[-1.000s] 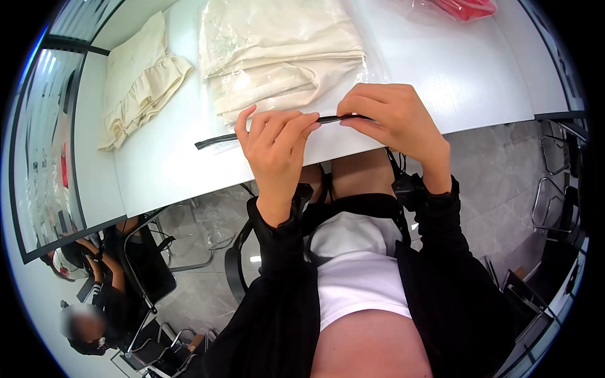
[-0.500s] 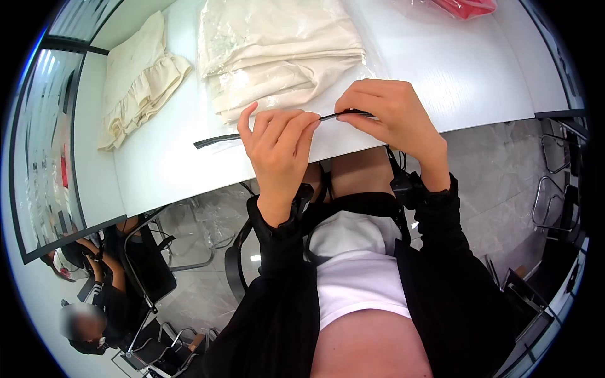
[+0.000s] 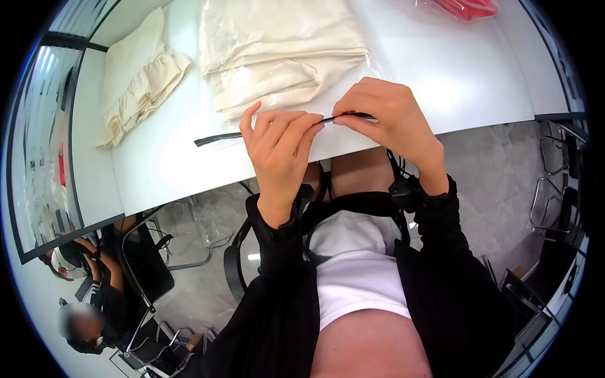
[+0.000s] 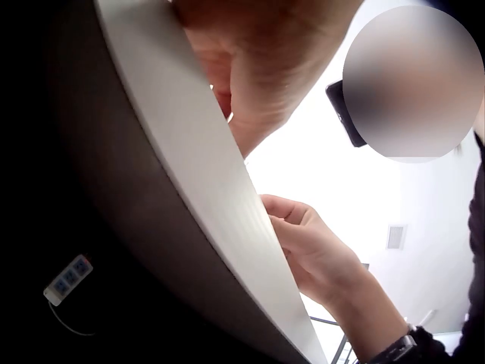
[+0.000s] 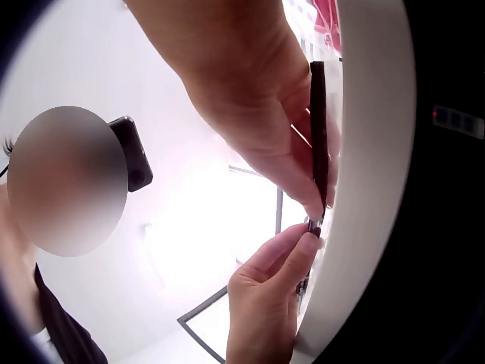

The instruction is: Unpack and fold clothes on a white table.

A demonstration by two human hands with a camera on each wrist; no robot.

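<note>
A thin black strip (image 3: pixel 217 138) lies across the front of the white table (image 3: pixel 479 75), its left end free on the tabletop. My left hand (image 3: pixel 280 142) pinches it between thumb and fingertips near the table edge. Just to the right, my right hand (image 3: pixel 384 116) pinches the same strip, and the two hands' fingertips almost touch. In the right wrist view the strip (image 5: pixel 318 129) runs along my right hand (image 5: pixel 250 114) down to the left hand's fingertips (image 5: pixel 299 246). The left wrist view shows both hands above the table edge (image 4: pixel 189 189), with the strip hidden.
A folded cream garment in clear plastic (image 3: pixel 277 50) lies just beyond the hands. A second cream ruffled garment (image 3: pixel 135 82) sits at the far left. A red item in plastic (image 3: pixel 466 7) is at the far right corner. Chairs stand around, and another person sits lower left.
My two hands have drawn slightly closer together along the strip. The strip's free left end has stayed where it was.
</note>
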